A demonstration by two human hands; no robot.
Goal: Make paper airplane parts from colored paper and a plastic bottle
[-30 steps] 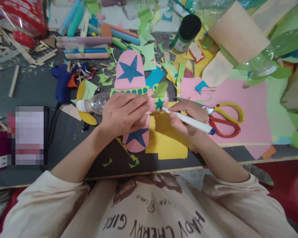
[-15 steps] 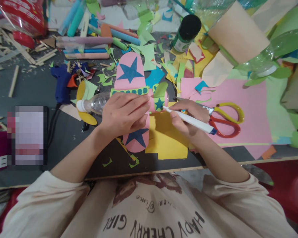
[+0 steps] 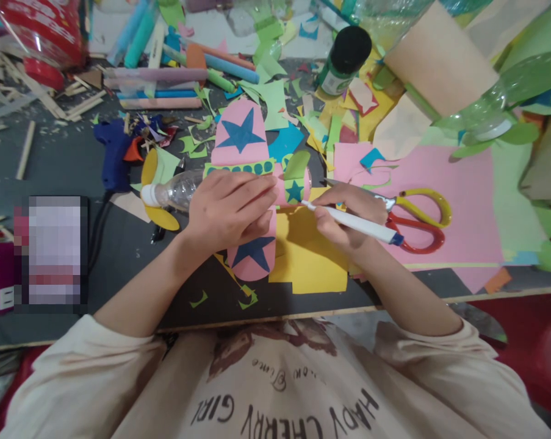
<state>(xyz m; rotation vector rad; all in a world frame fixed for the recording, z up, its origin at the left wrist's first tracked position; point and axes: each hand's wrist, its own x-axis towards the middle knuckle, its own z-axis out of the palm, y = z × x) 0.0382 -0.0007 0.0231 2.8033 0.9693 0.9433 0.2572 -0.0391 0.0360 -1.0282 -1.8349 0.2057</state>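
Note:
My left hand (image 3: pixel 234 204) is wrapped over the body of a bottle airplane (image 3: pixel 179 190), holding it on the dark table. The airplane has pink wings with blue stars (image 3: pixel 242 130), a yellow propeller (image 3: pixel 149 167) by the white cap and a green-and-pink tail end. In my right hand (image 3: pixel 343 213) is a white marker (image 3: pixel 357 224) with a dark blue end. The marker's tip is at the lower edge of the green patch with a teal star (image 3: pixel 295 191). Yellow paper (image 3: pixel 321 262) lies beneath the tail.
Scissors (image 3: pixel 421 222) with yellow and red handles lie on pink paper (image 3: pixel 467 201) at the right. A dark-capped jar (image 3: pixel 343 61) stands behind. A blue glue gun (image 3: pixel 113 152), pens, sticks and paper scraps are at the left and back. A phone (image 3: pixel 55 250) lies left.
The marker's tip has moved slightly down, from beside the teal star to the patch's lower edge. My left hand and the airplane have barely moved.

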